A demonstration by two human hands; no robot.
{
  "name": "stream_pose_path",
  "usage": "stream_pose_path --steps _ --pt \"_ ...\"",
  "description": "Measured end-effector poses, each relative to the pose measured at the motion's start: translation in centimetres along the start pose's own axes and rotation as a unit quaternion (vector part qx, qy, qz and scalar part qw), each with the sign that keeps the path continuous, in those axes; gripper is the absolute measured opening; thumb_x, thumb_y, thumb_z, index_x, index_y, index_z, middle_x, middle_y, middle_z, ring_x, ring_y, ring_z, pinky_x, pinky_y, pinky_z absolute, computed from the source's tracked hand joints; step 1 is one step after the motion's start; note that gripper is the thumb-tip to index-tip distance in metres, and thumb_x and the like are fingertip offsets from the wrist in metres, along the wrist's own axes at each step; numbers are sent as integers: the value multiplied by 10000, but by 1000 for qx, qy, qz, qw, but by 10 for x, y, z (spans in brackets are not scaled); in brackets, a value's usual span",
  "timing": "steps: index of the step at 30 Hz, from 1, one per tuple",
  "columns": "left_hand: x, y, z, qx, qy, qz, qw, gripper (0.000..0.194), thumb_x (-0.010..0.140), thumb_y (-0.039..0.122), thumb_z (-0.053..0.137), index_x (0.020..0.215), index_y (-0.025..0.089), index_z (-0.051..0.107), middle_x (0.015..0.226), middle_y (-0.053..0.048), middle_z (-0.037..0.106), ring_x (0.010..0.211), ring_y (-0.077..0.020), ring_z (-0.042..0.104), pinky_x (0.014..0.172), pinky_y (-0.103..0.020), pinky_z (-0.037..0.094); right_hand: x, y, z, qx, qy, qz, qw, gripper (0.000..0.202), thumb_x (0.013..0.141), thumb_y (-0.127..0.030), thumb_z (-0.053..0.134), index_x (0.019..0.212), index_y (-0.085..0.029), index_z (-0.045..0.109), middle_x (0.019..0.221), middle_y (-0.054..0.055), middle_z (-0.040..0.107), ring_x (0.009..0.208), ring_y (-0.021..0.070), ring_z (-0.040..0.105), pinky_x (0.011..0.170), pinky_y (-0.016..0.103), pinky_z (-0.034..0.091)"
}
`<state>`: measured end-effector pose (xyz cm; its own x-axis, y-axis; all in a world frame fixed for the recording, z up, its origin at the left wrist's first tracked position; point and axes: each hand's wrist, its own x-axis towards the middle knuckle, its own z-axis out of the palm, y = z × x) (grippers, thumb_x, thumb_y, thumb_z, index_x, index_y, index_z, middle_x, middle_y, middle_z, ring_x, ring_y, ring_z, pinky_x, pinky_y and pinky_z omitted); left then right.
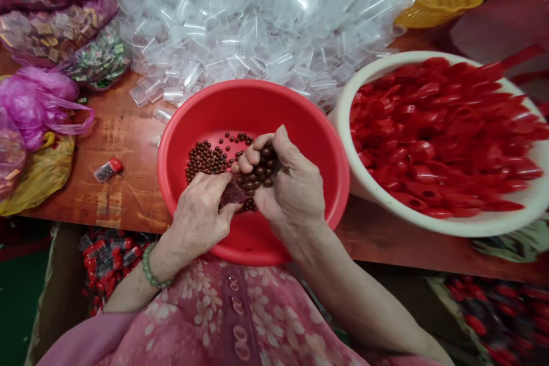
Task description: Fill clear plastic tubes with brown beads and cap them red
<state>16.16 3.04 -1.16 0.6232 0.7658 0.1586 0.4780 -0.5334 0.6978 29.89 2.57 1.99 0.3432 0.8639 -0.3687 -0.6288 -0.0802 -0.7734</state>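
Observation:
Over a red plastic basin [317,131], my right hand [295,183] is cupped round several shiny brown balls [259,174]. My left hand [201,206] pinches a dark, see-through plastic piece [231,195] against the edge of that cupped hand. Its exact kind is partly hidden by my fingers. More small brown balls [208,157] lie loose on the basin's floor, mostly on the left side and under my hands.
Clear plastic containers [253,40] are heaped behind the basin. A white tub [343,120] of red plastic pieces [429,131] stands right. Bags [38,97] lie left, near a small red-capped container [108,169]. Boxes of red-and-clear items [111,263] sit below the table edge.

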Motion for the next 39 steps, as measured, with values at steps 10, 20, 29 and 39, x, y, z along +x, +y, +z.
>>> stream_pose_path --steps 10,20,29,39 --pt "1 -1 1 3 16 -2 1000 330 815 153 682 1130 119 592 1050 -115 704 967 -257 631 875 -415 543 10 4 -14 22 8 26 999 422 868 -579 626 695 -211 513 588 -58 426 527 74 456 587 232 493" --pt "10 10 -23 -302 -111 -99 942 161 820 186 684 936 202 574 847 7 671 746 -120 628 721 -241 529 3 15 -42 -140 -62 59 986 392 710 -573 769 817 -208 673 869 16 677 831 142 614 796 284 508" --pt "23 -4 -28 -206 -125 -58 969 45 841 243 675 874 221 653 783 3 700 716 -134 664 674 -237 539 -12 -71 -116 -440 124 -216 863 187 909 -366 574 961 -221 680 975 34 723 923 171 653 880 338 511" --pt "22 8 -26 -167 -117 -40 978 57 881 275 651 935 261 638 807 19 716 724 -133 679 655 -224 533 44 -106 -216 -777 158 -34 608 222 843 -239 589 979 -139 735 973 147 747 924 275 674 869 398 480"
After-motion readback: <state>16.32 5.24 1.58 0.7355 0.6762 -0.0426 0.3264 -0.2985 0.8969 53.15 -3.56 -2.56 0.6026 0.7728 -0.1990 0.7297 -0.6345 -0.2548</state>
